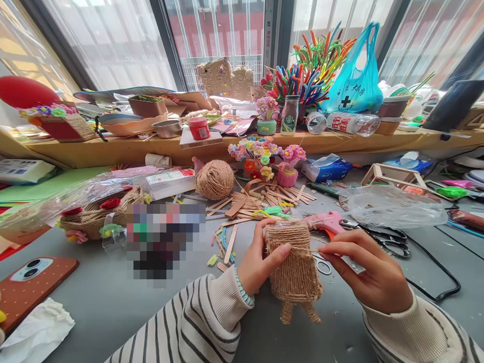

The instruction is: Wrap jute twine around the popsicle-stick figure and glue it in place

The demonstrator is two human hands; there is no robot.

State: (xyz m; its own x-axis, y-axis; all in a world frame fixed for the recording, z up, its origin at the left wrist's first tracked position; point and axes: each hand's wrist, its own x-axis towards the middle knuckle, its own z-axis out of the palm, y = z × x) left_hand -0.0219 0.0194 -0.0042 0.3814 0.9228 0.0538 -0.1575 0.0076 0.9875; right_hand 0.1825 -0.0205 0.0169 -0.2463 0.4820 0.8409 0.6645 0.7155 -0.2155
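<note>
A body wrapped in rows of brown twine [297, 277], with two short twine-covered legs at its bottom, is held upright over the grey table. My left hand [260, 259] grips it from the left side, the thumb lying across its front. A thin strand of twine runs across the upper front to my right hand [368, 267], whose thumb and index finger pinch its end just right of the body. Behind the body lies a pink glue gun [327, 222]. The ball of twine [215, 180] rests farther back on the left.
Wooden sticks [245, 204] are scattered behind my hands. Black scissors [389, 239], a black cable [434, 287] and a clear plastic bag [397, 206] lie right. A twine basket [94, 214] and a brown phone [36, 287] are left. A crowded shelf [159, 151] runs along the back.
</note>
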